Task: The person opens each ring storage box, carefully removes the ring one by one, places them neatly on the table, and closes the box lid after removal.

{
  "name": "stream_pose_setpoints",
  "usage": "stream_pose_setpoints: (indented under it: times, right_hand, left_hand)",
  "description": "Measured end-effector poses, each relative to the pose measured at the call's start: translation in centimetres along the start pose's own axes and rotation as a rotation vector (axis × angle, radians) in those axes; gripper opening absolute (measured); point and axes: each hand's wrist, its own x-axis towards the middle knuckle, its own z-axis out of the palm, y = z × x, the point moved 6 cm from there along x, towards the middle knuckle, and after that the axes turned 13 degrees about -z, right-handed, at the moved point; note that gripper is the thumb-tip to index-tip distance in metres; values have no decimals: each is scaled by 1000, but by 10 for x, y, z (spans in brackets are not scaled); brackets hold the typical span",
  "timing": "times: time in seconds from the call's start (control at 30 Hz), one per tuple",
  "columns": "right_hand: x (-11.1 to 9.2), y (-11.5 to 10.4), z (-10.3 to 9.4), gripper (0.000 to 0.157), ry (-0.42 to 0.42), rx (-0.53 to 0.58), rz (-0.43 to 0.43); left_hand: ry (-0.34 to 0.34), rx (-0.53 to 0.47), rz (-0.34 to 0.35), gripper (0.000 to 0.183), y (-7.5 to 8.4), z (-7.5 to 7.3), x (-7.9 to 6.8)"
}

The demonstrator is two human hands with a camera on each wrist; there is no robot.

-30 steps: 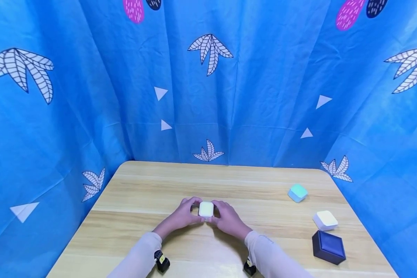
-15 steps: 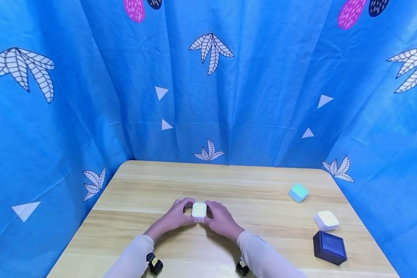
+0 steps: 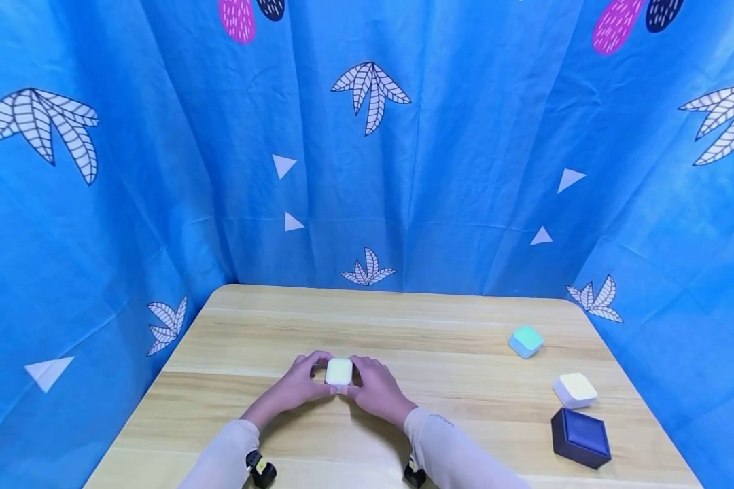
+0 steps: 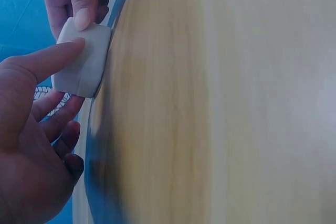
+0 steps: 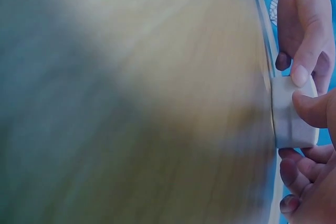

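Note:
A small white box with rounded corners [image 3: 339,371] is held between both hands over the middle of the wooden table. My left hand [image 3: 300,382] pinches its left side, thumb on the near face and fingers round behind. From the other side my right hand [image 3: 376,388] pinches it the same way. In the left wrist view the thumbs lie on one face of the white box [image 4: 86,74], their tips close together. A faint seam line runs across the white box [image 5: 289,124] in the right wrist view. Its underside sits right at the tabletop.
To the right on the wooden table [image 3: 465,380] stand a mint-green box [image 3: 526,341], a white box [image 3: 575,390] and a dark navy box [image 3: 581,437]. The navy one stands close in front of the white one. A blue patterned curtain [image 3: 452,170] encloses the table's back and sides.
Both hands and the white box between them have moved left across the table in steady steps. Their grip looks the same. The boxes at the right have stayed put.

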Motion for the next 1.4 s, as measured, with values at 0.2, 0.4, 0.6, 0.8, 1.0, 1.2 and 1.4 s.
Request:
stream_pose_setpoints:
  times: [0.2, 0.4, 0.6, 0.8, 1.0, 1.2, 1.4]
  right_hand:
    - [5, -5, 3, 59, -4, -26, 5]
    - [10, -11, 8, 57, -9, -38, 8]
    - [16, -16, 14, 57, -13, -50, 7]
    - [21, -20, 21, 56, -4, -42, -6]
    - [25, -22, 25, 58, -4, -67, -6]
    - [28, -28, 27, 60, -10, -57, -5]
    - [31, -31, 29, 59, -7, -64, -2]
  left_hand:
    - [16, -6, -14, 61, -5, -6, 0]
    - [27, -2, -21, 62, -10, -12, -2]
    - [30, -23, -33, 63, -16, -20, -6]
    - [37, 5, -37, 60, -23, -27, -8]
    - [41, 6, -53, 60, -26, -32, -10]
    - [46, 10, -58, 59, -27, -37, -13]
    - [40, 7, -59, 60, -29, -41, -14]
